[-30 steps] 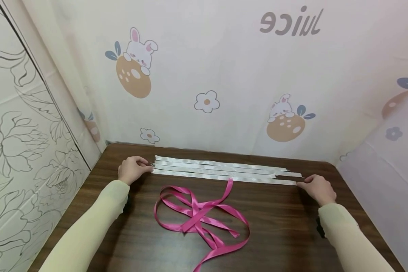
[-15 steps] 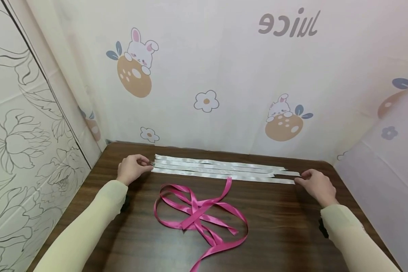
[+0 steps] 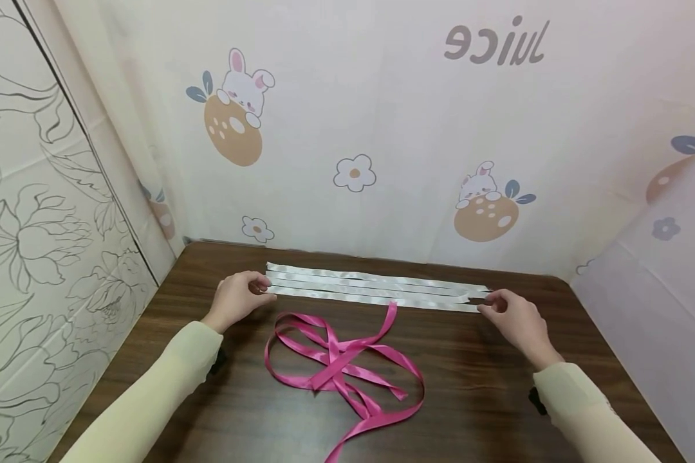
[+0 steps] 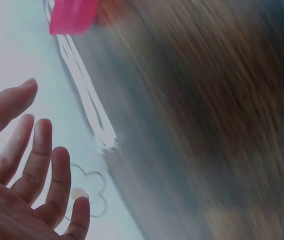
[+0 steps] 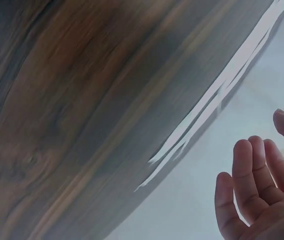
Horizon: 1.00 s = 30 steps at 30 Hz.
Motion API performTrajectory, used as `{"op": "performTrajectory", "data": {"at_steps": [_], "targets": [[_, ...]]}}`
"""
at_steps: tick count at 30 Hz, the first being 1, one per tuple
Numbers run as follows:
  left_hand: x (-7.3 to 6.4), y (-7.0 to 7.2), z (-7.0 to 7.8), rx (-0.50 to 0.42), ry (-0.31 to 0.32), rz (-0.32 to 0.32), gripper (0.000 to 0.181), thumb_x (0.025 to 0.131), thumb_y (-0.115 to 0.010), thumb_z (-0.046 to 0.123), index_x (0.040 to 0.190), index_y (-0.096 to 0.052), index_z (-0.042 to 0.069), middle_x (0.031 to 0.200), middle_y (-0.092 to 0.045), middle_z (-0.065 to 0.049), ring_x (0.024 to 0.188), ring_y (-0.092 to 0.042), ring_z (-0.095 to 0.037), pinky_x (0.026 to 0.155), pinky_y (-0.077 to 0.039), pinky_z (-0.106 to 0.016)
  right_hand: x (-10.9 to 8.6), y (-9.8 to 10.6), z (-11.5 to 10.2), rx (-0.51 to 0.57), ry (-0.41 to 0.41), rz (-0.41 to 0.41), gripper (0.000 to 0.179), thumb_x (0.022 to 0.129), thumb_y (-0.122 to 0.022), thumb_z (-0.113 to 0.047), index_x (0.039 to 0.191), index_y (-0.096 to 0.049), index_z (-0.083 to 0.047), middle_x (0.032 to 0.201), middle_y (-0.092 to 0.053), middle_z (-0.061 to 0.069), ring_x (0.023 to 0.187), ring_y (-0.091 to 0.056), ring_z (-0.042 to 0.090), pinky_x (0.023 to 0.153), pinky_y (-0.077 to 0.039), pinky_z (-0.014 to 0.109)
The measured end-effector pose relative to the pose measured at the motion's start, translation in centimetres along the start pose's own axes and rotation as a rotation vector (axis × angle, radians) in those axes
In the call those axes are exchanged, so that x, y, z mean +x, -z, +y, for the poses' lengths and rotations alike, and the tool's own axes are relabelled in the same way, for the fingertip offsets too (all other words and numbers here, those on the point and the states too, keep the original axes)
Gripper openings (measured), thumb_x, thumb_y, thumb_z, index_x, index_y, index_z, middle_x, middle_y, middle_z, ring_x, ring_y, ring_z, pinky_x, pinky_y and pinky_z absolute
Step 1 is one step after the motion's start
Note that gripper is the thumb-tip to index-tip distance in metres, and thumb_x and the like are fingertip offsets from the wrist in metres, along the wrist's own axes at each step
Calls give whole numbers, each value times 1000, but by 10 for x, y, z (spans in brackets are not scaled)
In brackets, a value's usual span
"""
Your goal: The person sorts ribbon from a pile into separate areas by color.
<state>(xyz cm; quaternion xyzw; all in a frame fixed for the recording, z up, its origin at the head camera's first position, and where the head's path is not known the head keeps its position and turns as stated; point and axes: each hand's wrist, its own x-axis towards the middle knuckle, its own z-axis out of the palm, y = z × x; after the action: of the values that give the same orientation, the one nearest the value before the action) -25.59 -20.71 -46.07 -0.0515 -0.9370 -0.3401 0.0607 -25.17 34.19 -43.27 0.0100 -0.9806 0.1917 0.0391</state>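
Several white satin ribbon strips (image 3: 336,273) lie side by side along the back of the table, their right ends uneven. My left hand (image 3: 240,296) hovers at their left ends, and my right hand (image 3: 515,321) overlaps the right end of the front strip in the head view. In the left wrist view the thumb and fingers (image 4: 42,135) are spread apart with nothing between them. The right wrist view likewise has the fingers (image 5: 242,165) loosely bent, away from the thumb, beside the white strips (image 5: 232,70). In front of the strips a long pink satin ribbon (image 3: 382,422) lies in loose loops.
The dark wooden table (image 3: 469,399) ends at a patterned curtain (image 3: 301,212) just behind the strips. Another curtain (image 3: 29,244) with line-drawn flowers hangs at the left. One pink ribbon end touches or overlaps the front white strip.
My right hand has shifted left from the tips of the longer strips, over the front ones. My left hand has moved slightly right, its thumb and finger now farther apart. The ribbons stay put.
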Motion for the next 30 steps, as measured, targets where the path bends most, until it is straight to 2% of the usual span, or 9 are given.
{"op": "performTrajectory", "data": {"at_steps": [8, 17, 22, 26, 30], "targets": [[-9, -5, 20, 1, -103, -1, 22, 84, -85, 20, 101, -78, 8, 100, -78, -6, 92, -71, -26, 103, -40, -60, -5, -10, -35, 28, 132, 59, 25, 94, -74, -27, 111, -71, -8, 88, -67, 5, 79, -58, 19, 61, -41, 31], [-9, -7, 51, -4, -169, -32, 13, 85, -84, 22, 95, -79, 16, 99, -78, -1, 99, -69, -27, 103, -40, -57, -9, -24, -75, 58, 310, 97, 22, 89, -80, -18, 108, -74, -7, 88, -71, 3, 85, -66, 20, 73, -54, 39], [-10, -18, 74, 37, -226, -90, 18, 85, -85, 24, 99, -80, 14, 102, -79, -1, 103, -70, -25, 104, -42, -56, -10, -33, -95, 68, 395, 70, 22, 87, -82, -17, 106, -75, -8, 93, -73, 3, 87, -68, 20, 79, -58, 43], [-12, -33, 89, 81, -266, -153, 21, 85, -85, 25, 103, -80, 15, 101, -80, 2, 104, -69, -22, 101, -45, -52, -7, -42, -106, 68, 463, 19, 20, 87, -83, -15, 105, -77, -9, 99, -75, 3, 92, -71, 21, 82, -59, 45], [-12, -47, 100, 77, -305, -200, 20, 86, -84, 24, 103, -81, 14, 97, -80, 2, 101, -70, -21, 98, -48, -50, -4, -52, -113, 34, 546, -41, 20, 87, -82, -15, 107, -78, -11, 104, -77, 3, 100, -72, 23, 90, -57, 48]]}}
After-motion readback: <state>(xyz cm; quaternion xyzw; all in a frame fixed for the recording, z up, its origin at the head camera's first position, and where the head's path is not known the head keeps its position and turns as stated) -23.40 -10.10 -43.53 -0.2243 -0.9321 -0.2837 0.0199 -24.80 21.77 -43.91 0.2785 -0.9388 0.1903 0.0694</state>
